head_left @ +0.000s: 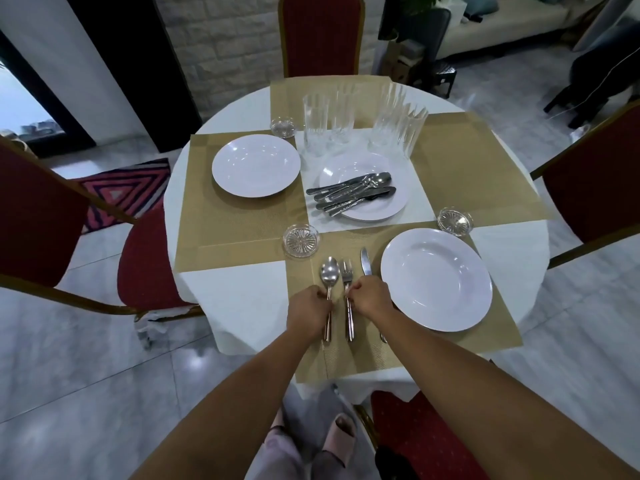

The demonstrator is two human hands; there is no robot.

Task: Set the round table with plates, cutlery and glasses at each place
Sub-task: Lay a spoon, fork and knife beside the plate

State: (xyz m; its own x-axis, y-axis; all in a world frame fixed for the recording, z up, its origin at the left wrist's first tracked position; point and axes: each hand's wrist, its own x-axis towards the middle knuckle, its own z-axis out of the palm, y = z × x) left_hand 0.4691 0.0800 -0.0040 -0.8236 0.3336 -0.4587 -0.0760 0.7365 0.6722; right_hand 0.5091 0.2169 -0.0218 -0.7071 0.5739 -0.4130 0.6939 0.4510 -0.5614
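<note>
On the near gold placemat point(363, 355) lie a spoon point(329, 271), a fork point(347, 275) and a knife point(365, 261), side by side left of a white plate point(436, 278). My left hand point(310, 310) pinches the spoon's handle. My right hand point(370, 296) pinches the fork's handle and covers the knife's handle. A second white plate point(256, 166) sits on the left placemat. In the table's middle a plate point(370, 213) carries several loose pieces of cutlery point(353, 192). Several tall clear glasses point(346, 119) stand behind it.
Small glass coasters sit at the near place point(301, 239), the right point(454, 220) and the far left point(283, 126). Red chairs stand at the left point(41, 216), the far side point(322, 32), the right point(595, 174) and beside my legs point(426, 434). The white tablecloth point(235, 296) hangs over the round edge.
</note>
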